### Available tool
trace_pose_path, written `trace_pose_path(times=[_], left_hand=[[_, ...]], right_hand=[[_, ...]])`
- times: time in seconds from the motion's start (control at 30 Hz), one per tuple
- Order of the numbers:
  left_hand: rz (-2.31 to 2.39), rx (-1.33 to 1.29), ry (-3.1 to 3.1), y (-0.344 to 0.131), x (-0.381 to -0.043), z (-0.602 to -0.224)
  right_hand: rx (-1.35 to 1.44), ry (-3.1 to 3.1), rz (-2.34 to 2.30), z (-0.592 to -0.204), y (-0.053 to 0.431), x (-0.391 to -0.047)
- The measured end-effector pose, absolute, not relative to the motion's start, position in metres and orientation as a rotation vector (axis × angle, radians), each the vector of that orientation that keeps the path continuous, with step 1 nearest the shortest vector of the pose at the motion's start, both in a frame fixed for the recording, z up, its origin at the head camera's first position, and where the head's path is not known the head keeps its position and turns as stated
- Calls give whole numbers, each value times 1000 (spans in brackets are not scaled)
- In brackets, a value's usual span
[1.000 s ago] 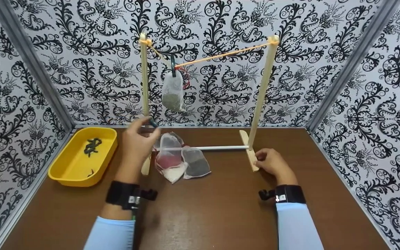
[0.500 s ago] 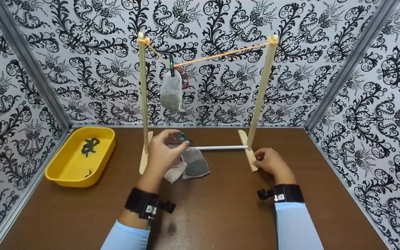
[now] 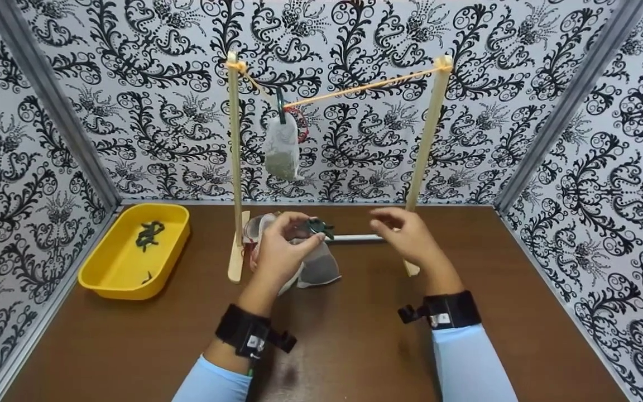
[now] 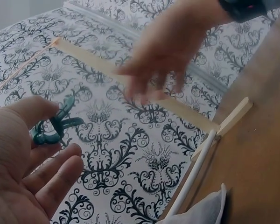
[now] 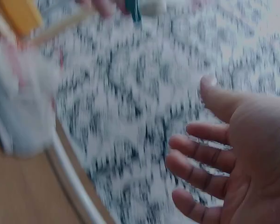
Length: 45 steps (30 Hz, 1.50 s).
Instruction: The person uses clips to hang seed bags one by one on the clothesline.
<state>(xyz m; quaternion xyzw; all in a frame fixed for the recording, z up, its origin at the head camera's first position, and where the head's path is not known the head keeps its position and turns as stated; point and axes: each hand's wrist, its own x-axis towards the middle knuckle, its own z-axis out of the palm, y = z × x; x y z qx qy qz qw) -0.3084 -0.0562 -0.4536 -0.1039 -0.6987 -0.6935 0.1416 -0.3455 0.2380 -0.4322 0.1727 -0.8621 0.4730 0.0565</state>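
Between thumb and fingers, my left hand (image 3: 285, 248) pinches a dark green clothes peg (image 4: 58, 122), held above several small mesh bags. Of these, a bag with grey contents (image 3: 320, 267) lies in sight, while others are partly hidden behind the hand. My right hand (image 3: 408, 237) is raised near the foot of the right wooden post (image 3: 428, 128); its fingers are spread and hold nothing in the right wrist view. Another mesh bag (image 3: 281, 156) hangs from the sagging orange cord (image 3: 366, 88) by a green peg (image 3: 282, 106), close to the left post (image 3: 235, 139).
A yellow tray (image 3: 95, 287) at the left holds several dark green pegs (image 3: 147, 234). A white rod (image 3: 355, 238) joins the feet of the two posts low over the brown table (image 3: 344, 335). Patterned walls (image 3: 355, 167) enclose the back and sides.
My left hand has moved right and down from beside the left post, carrying the peg. My right hand has let go of the right post's foot and lifted up and left.
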Motion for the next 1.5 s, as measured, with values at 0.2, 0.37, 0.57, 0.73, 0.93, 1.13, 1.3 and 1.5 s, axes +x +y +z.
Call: trace_pose_path(times=[0.2, 0.37, 0.57, 0.73, 0.93, 1.13, 1.3, 1.5], left_hand=[[-2154, -302, -1945, -48, -301, -457], [-2269, -311, -1862, -41, -295, -456], [-2289, -320, -1821, -38, -295, -455], [-2261, -331, -1860, -40, -297, -458], [-2164, -259, -1991, -45, -305, -467], [-1736, -154, -2293, -57, -318, -484], [-1236, -7, -2560, -60, -339, -507], [-850, 193, -2833, -56, -355, -509]], right_hand=[[794, -2488, 1692, -422, 199, -331], [802, -2445, 1825, -428, 181, -324], [661, -2391, 1833, -427, 172, -320], [598, -2378, 1787, -423, 174, -319], [499, -2311, 1719, -426, 177, -325], [429, -2234, 1787, -429, 181, -331], [413, -2190, 1778, -428, 185, -334], [407, -2172, 1774, -430, 188, -336]])
